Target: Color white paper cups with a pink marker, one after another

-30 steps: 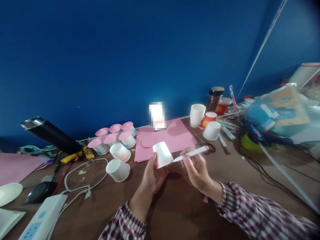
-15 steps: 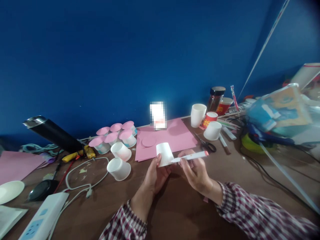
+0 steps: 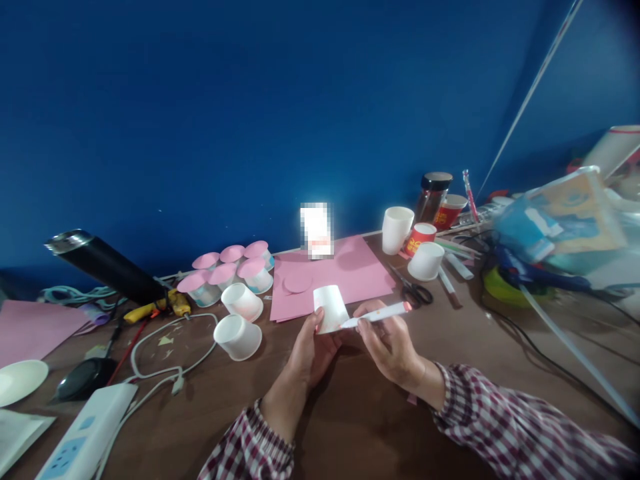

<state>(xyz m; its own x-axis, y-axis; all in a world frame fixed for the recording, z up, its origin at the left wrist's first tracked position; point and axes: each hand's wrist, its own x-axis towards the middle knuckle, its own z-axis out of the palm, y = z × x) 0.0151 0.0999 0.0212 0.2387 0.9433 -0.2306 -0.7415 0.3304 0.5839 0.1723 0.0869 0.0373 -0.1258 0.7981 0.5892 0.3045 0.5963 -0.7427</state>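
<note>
My left hand is closed around a white paper cup, thumb on its near left side. In my right hand is a white marker with an orange-red end. Its tip points left and meets the cup's lower right side, where a small reddish mark shows. Behind the cup lie pink paper sheets with a round pink cutout on top. Two white cups lie tilted to the left of my left hand.
Several cups topped with pink discs stand at back left. Scissors, markers, white cups and a red cup are at right. A power strip, cable and black flask occupy the left.
The marker and my right hand have shifted slightly left along the cup's lower side. My left hand and the cup have stayed almost in place.
</note>
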